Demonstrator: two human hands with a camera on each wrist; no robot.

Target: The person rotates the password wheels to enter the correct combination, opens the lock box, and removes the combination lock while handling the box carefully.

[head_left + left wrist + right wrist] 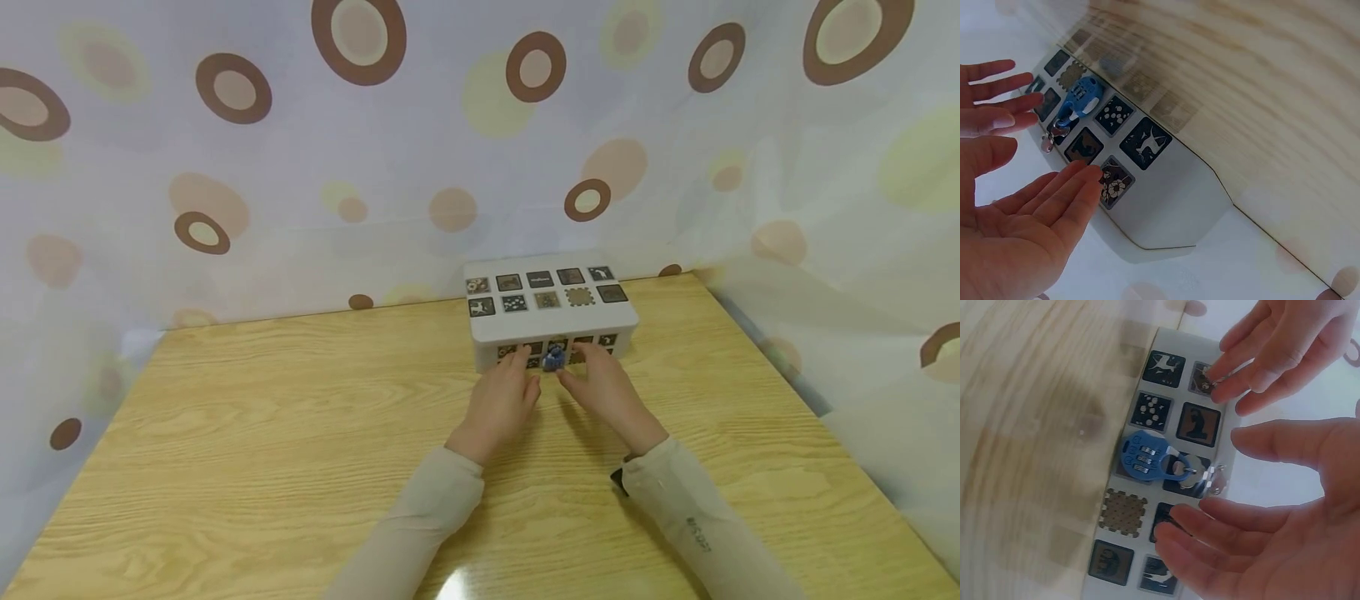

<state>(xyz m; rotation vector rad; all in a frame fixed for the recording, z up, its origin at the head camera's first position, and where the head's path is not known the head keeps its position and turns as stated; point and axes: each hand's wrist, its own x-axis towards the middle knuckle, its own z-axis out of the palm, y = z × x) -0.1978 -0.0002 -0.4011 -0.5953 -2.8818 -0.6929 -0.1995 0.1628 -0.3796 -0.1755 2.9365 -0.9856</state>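
A blue combination padlock (pixel 1143 455) with number dials hangs by its shackle from a metal clasp (pixel 1192 472) on the front of a white box (pixel 555 321). Dark and tan picture squares cover the box's lid and front. My left hand (pixel 501 402) is held left of the padlock, fingers extended towards the box front. On the other side, my right hand (pixel 606 396) has its thumb and fingers spread apart near the lock. Neither hand grips anything. Whether the fingertips touch the box, I cannot tell.
The box stands at the back of a wood-grain table (pixel 300 433), close to a pale curtain (pixel 300 167) with brown, peach and yellow circles. This sheet also runs along the table's right edge. A bright light reflection lies near the front edge.
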